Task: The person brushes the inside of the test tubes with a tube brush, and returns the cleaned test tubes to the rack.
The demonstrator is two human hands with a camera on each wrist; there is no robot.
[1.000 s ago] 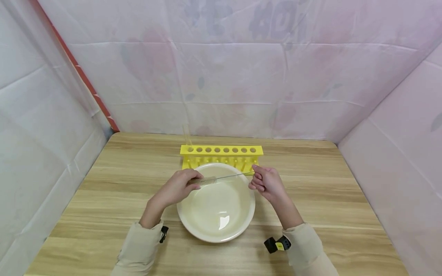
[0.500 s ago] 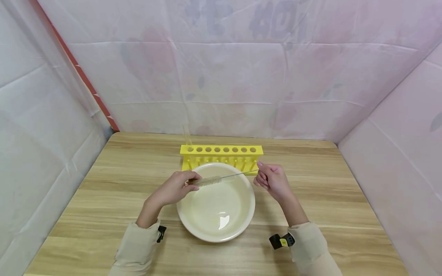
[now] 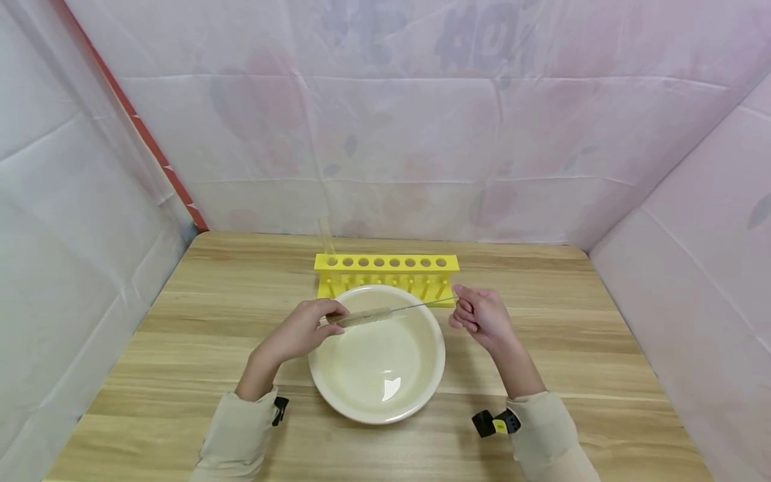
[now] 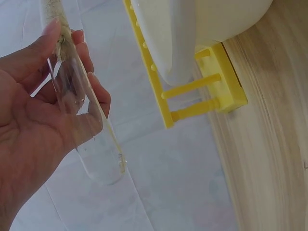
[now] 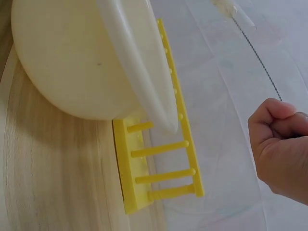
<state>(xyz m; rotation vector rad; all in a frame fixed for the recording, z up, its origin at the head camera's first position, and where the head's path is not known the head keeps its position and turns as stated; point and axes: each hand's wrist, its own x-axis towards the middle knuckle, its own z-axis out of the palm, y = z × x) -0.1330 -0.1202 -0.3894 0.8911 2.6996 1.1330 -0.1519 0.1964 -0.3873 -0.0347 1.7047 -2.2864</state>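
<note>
Above the basin, my left hand [image 3: 301, 329] holds a clear glass test tube [image 4: 98, 166] between thumb and fingers. The tube is tilted, its rounded end nearest the palm side in the left wrist view. A test tube brush sits inside it, its pale bristles [image 4: 52, 10] partly hidden by the thumb. From the tube's mouth runs the brush's twisted wire handle [image 5: 257, 55]. My right hand [image 3: 484, 318] grips that wire with curled fingers, to the right of the basin's rim. The wire's end is hidden in the fist.
Below the hands stands a cream basin [image 3: 376, 419] with a light reflection inside. Behind it is a yellow test tube rack [image 3: 385, 263], with another clear tube [image 3: 326, 235] upright in its leftmost hole. The wooden table [image 3: 241, 268] is bordered by pale cloth walls.
My right hand has moved right with the wire, and the bristles have shifted right within the tube. My left hand has drifted slightly left. Basin and rack stay put.
</note>
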